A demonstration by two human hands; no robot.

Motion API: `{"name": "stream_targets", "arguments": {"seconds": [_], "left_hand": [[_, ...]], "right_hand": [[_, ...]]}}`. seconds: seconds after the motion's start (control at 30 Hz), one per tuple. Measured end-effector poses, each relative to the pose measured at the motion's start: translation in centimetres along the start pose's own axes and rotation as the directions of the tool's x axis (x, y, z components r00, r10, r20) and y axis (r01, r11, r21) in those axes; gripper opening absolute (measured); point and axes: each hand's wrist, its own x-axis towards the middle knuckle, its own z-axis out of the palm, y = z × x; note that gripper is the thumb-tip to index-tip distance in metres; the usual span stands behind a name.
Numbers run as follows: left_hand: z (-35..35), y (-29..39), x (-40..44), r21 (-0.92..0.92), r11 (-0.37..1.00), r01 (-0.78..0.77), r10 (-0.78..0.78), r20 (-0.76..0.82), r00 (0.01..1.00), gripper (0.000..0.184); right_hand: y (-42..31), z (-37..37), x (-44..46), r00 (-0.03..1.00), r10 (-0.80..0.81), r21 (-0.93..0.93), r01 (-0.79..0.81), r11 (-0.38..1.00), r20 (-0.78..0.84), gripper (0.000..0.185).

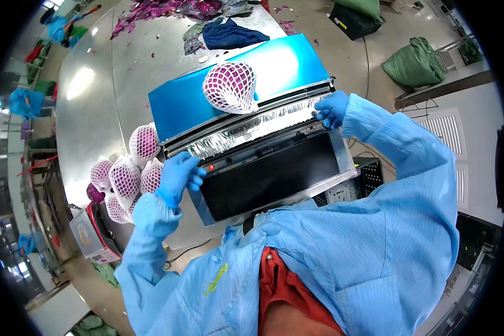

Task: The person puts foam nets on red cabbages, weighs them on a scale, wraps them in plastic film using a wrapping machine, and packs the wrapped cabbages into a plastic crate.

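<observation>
My left hand (180, 173), in a blue glove, has its fingers curled at the left end of a strip of clear film (235, 134) on a wrapping machine (269, 176). At the strip's right end, my right hand (332, 110), also gloved, has its fingers pressed together on the film's edge. A purple cabbage in white foam netting (230, 87) lies beyond the film, on the machine's blue panel (288, 64). The black plate (271, 175) of the machine is nearest my body.
Several netted cabbages (126, 179) lie left of the machine on the metal table (87, 129). Purple leaves (157, 14) and a dark blue cloth (229, 35) lie at the far side. A green sack (414, 63) sits at the right. Other people (27, 103) are at the far left.
</observation>
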Motion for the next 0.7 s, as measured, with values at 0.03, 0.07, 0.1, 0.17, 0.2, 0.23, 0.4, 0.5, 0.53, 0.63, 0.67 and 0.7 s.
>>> {"name": "stream_targets", "arguments": {"seconds": [0.03, 0.07, 0.1, 0.17, 0.2, 0.23, 0.4, 0.5, 0.53, 0.63, 0.67, 0.7], "left_hand": [[0.2, 0.3, 0.6, -0.053, 0.998, 0.045, -0.045, 0.007, 0.999, 0.03], [0.3, 0.4, 1.2, -0.104, 0.991, 0.088, -0.087, 0.016, 0.996, 0.027], [0.6, 0.5, 1.9, -0.153, 0.983, 0.1, -0.104, -0.019, 0.994, 0.019], [0.4, -0.4, 3.8, -0.188, 0.979, 0.084, -0.09, -0.023, 0.996, 0.018], [0.6, -0.3, 4.2, -0.204, 0.976, 0.079, -0.085, -0.021, 0.996, 0.018], [0.6, -0.1, 4.4, -0.2, 0.976, 0.082, -0.091, -0.037, 0.995, 0.017], [-0.4, 0.0, 3.3, -0.286, 0.953, 0.096, -0.084, 0.054, 0.995, 0.017], [-1.5, 1.7, -1.0, -0.256, 0.967, 0.006, 0.015, 0.08, 0.997, 0.018], [-2.0, 2.2, -2.2, -0.342, 0.94, -0.014, 0.032, 0.049, 0.998, 0.019], [-2.5, 5.7, -4.6, -0.539, 0.757, -0.368, 0.363, -0.121, 0.924, 0.019], [-2.0, 6.7, -4.3, -0.674, 0.565, -0.477, 0.445, -0.238, 0.863, 0.019], [-3.7, 6.9, -2.4, -0.585, 0.516, -0.626, 0.64, -0.222, 0.735, 0.018]], "right_hand": [[0.1, 0.4, 0.4, 0.999, 0.023, 0.037, -0.021, 0.999, -0.03, 0.022], [0.1, 0.7, 0.7, 0.997, 0.045, 0.076, -0.04, 0.996, -0.061, 0.021], [-0.4, 0.9, 0.3, 0.99, 0.105, 0.148, -0.09, 0.985, -0.094, 0.021], [-0.9, 1.3, -0.4, 0.996, 0.058, 0.04, -0.056, 0.998, -0.068, 0.021], [-0.9, 1.4, -0.6, 0.998, 0.041, -0.013, -0.042, 0.999, -0.054, 0.021], [-1.1, 1.4, -0.1, 0.988, 0.139, 0.149, -0.128, 0.98, -0.066, 0.023], [-0.5, -0.5, 0.6, 0.996, 0.06, 0.153, -0.069, 0.986, 0.061, 0.019], [-0.8, -2.1, -1.6, 0.985, -0.153, 0.137, 0.14, 0.981, 0.083, 0.016], [-2.0, -2.6, -3.0, 0.979, -0.193, 0.143, 0.183, 0.973, 0.061, 0.017], [-5.8, -5.2, -5.6, 0.787, -0.591, 0.271, 0.538, 0.798, 0.176, 0.018], [-7.4, -5.6, -5.8, 0.667, -0.723, 0.292, 0.666, 0.687, 0.18, 0.018], [-8.8, -5.3, -5.1, 0.567, -0.814, 0.323, 0.753, 0.574, 0.124, 0.019]]}}
